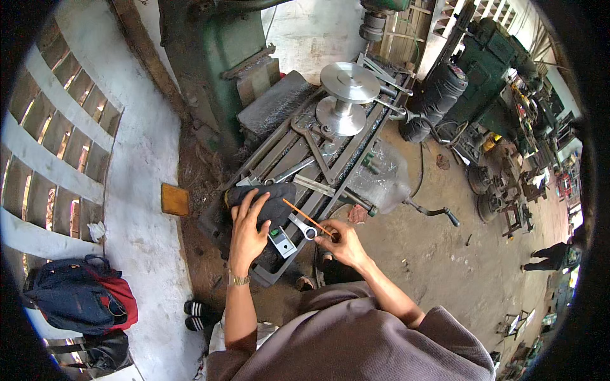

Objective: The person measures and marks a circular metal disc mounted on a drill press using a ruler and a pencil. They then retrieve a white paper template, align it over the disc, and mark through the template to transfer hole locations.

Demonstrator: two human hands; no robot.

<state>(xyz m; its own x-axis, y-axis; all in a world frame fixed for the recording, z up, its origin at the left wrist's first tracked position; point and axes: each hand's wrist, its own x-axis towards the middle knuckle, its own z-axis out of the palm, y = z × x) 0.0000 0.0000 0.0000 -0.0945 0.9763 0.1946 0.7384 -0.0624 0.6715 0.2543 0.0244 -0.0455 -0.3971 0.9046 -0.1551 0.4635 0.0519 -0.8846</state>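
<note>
My left hand [249, 223] rests with fingers spread on a soft, dark item [278, 202], perhaps a cap or pouch, at the near end of the slotted machine table [287, 150]. In my right hand [344, 243] a thin orange stick [301, 214], looking like a pencil, is pinched between thumb and fingers; it slants up toward the dark item. A ring spanner [310, 233] lies just beside the right fingertips. Below the dark item sits a small grey metal piece with a green spot [281, 242]. Part of the spanner's shaft is hidden.
A shiny spool-shaped metal part [343, 95] stands farther up the table. Near it lie a flat angled metal bracket [316, 149] and several bars. A crank handle [451, 217] juts out on the right. A backpack [82, 295] leans by the left wall; a person [556, 257] stands far right.
</note>
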